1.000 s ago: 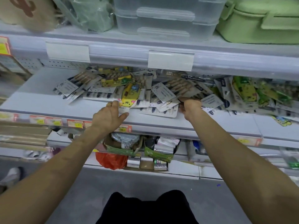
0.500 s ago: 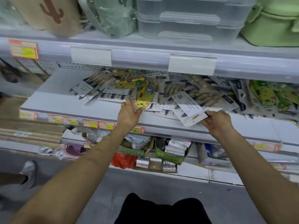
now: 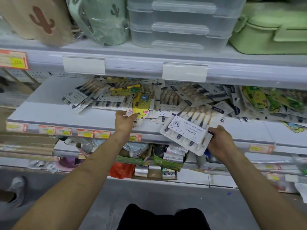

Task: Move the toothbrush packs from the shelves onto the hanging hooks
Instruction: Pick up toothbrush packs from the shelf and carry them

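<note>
A heap of toothbrush packs (image 3: 171, 95) lies on the middle white shelf (image 3: 49, 110). My right hand (image 3: 221, 141) grips the lower right edge of a white multi-brush pack (image 3: 189, 130) with a purple-edged label, tilted and hanging past the shelf's front edge. My left hand (image 3: 124, 122) pinches the bottom end of a yellow child's toothbrush pack (image 3: 140, 105) that still lies on the heap. More green and yellow packs (image 3: 265, 100) lie at the right end of the shelf. No hanging hooks are in view.
The upper shelf carries cactus-print bags (image 3: 38, 19), stacked clear boxes (image 3: 179, 24) and a green lunch box (image 3: 272, 30). The lower shelf holds cartons of small goods (image 3: 167, 158) and a red bag (image 3: 121, 170). Another person's shoe (image 3: 16, 188) stands on the floor at the left.
My right hand has drawn the white multi-brush pack off the heap toward me and down past the shelf edge. My left hand has closed on the yellow pack's end.
</note>
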